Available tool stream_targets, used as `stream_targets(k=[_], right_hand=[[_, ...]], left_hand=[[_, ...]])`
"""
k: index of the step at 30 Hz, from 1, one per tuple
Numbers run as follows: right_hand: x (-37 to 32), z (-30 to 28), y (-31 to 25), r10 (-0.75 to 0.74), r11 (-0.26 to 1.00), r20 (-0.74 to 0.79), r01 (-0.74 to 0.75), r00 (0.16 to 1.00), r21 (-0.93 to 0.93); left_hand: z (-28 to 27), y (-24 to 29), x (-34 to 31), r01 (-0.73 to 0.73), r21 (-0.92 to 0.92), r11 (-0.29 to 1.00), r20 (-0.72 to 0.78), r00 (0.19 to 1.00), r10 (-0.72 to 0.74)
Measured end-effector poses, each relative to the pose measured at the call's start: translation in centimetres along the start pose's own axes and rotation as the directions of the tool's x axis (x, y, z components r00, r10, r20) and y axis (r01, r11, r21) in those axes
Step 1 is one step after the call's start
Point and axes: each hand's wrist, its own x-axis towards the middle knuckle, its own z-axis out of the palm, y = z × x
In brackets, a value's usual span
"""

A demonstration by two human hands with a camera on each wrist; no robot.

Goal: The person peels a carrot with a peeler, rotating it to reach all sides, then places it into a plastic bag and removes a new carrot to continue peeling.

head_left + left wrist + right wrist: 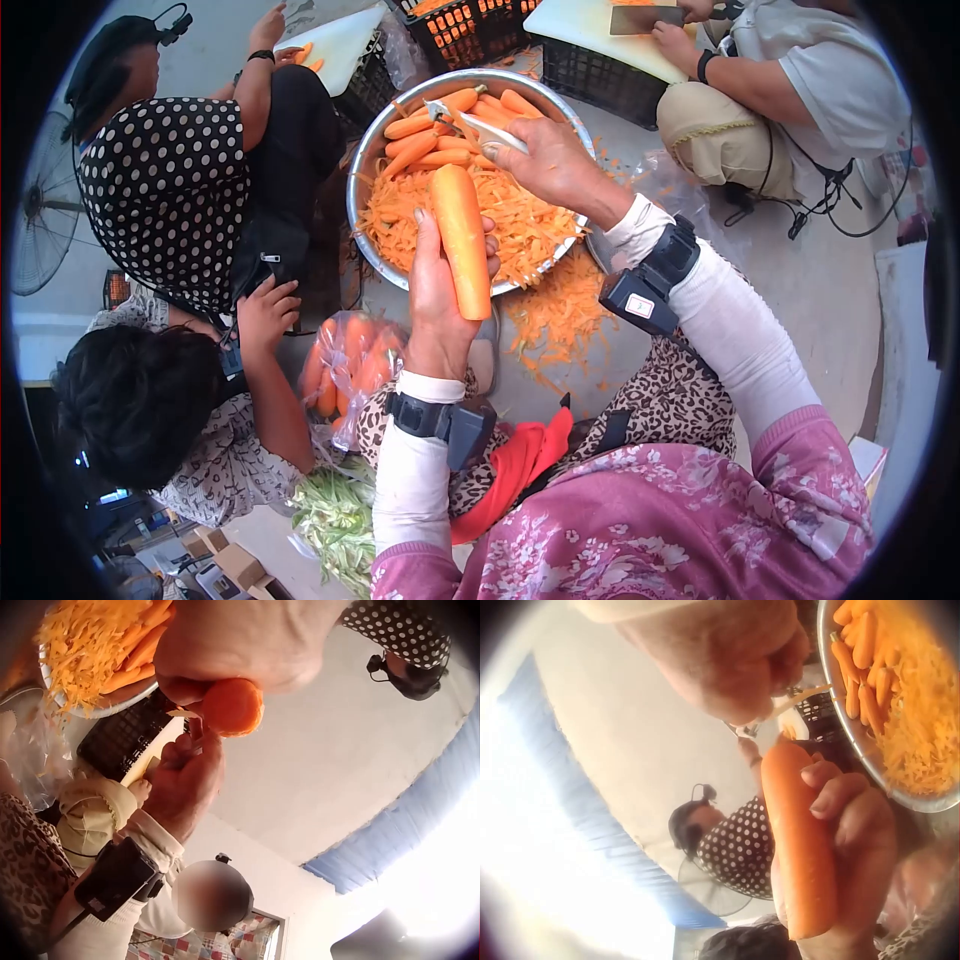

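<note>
A thick peeled-looking carrot [462, 243] lies along the palm of my left hand [442, 300], fingers curled round it, above the near side of a metal bowl [362, 243]. My right hand [560, 165] grips a white-handled peeler [490, 128] over the bowl, its head up and left of the carrot, apart from it. In the right wrist view the carrot [799, 840] shows at full length in my left hand [859, 847], and a thin strip of peel hangs near my right hand [727, 667]. The bowl holds orange shreds [510, 215] and several whole carrots [410, 150].
Shreds [565, 310] lie on the floor right of the bowl. A plastic bag of carrots [350, 365] is at the left, with leafy greens [335, 515] below. Other people sit left and at the upper right, by cutting boards [590, 35] on black crates [600, 85].
</note>
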Motion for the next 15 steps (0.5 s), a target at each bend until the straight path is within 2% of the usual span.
stream_targets(k=[1, 2, 3, 4, 6, 7, 9, 13, 15], right_hand=[[0.0, -0.1, 0.0, -0.002, 1.0, 0.006, 0.002, 1.0, 0.002], [0.0, -0.3, 0.2, -0.064, 0.995, 0.018, 0.065, 0.998, -0.075], [0.0, -0.3, 0.2, -0.127, 0.98, 0.032, 0.13, 0.991, -0.15], [-0.1, -0.2, 0.3, -0.128, 0.98, 0.034, 0.132, 0.991, -0.149], [-0.4, -0.1, 0.5, -0.091, 0.969, 0.038, 0.079, 0.995, 0.234], [-0.4, -0.1, 1.0, -0.091, 0.969, 0.042, 0.079, 0.995, 0.234], [-0.5, -0.6, 1.7, -0.221, 0.961, 0.057, 0.227, 0.974, -0.159], [-1.0, -0.5, 1.6, -0.252, 0.964, -0.032, 0.248, 0.967, -0.1], [-1.1, -1.0, 1.7, -0.17, 0.976, 0.084, 0.18, 0.982, -0.125]], left_hand=[[-0.1, 0.1, 0.0, 0.013, -0.045, 0.999, 0.041, 0.999, -0.011], [-0.2, 0.2, 0.0, 0.027, -0.09, 0.996, 0.084, 0.996, -0.019], [-0.2, 0.3, 0.1, 0.022, -0.09, 0.996, 0.081, 0.997, -0.014], [-0.2, 0.4, 0.1, 0.041, -0.116, 0.992, 0.096, 0.995, -0.03], [0.0, 0.3, 0.2, 0.064, -0.145, 0.987, 0.11, 0.993, -0.048], [0.1, 0.3, 0.2, 0.072, -0.176, 0.982, 0.106, 0.993, -0.054], [0.2, 0.4, 0.3, 0.079, -0.206, 0.975, 0.097, 0.993, -0.06], [-0.1, 1.0, 0.5, 0.019, -0.215, 0.977, 0.113, 0.994, 0.006], [-0.7, 1.1, 0.6, -0.019, -0.202, 0.979, 0.108, 0.993, 0.041]])
